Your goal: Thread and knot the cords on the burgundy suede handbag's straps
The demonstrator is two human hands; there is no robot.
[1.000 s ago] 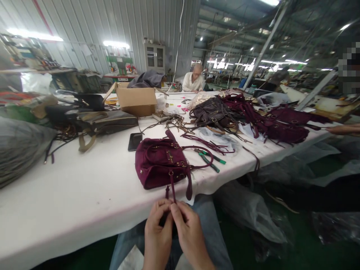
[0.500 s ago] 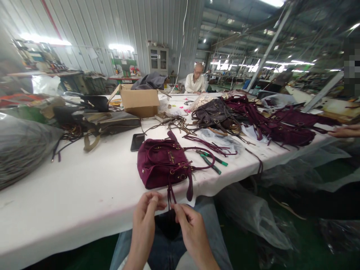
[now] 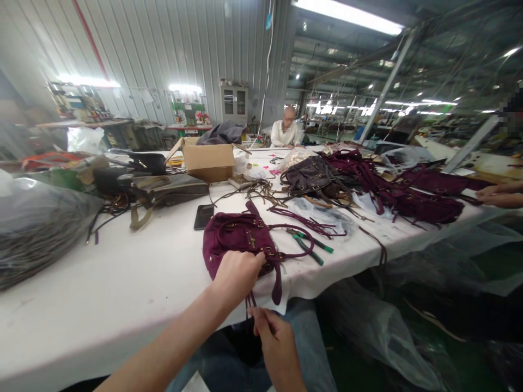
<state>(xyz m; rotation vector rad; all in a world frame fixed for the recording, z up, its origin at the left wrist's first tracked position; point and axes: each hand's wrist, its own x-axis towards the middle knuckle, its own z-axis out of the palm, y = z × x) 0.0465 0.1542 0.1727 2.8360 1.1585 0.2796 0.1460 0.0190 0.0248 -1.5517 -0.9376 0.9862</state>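
A burgundy handbag (image 3: 232, 228) lies on the white-covered table in front of me, its rounded handles flopped over. My left hand (image 3: 240, 268) reaches across the bag's lower front, fingers curled closed near the buckles; what they pinch is hidden. Thin burgundy cords (image 3: 250, 299) hang from the bag over the table's front edge. Below that edge, my right hand (image 3: 274, 332) is closed, thumb against fingers, on a cord end. Green-handled pliers (image 3: 312, 250) rest just right of the bag, partly under a handle.
A black phone (image 3: 203, 216) lies behind the bag. Loose burgundy cords (image 3: 310, 222), a dark grey bag (image 3: 310, 177) and piled burgundy bags (image 3: 429, 201) occupy the right. At left are a cardboard box (image 3: 209, 159) and a plastic sack (image 3: 44, 234). A person (image 3: 286, 130) sits opposite; another's hand (image 3: 500, 195) shows right.
My left hand has moved from near the hanging cords up and forward onto the front of the bag. My right hand stays low at the cord. The view has tilted up slightly.
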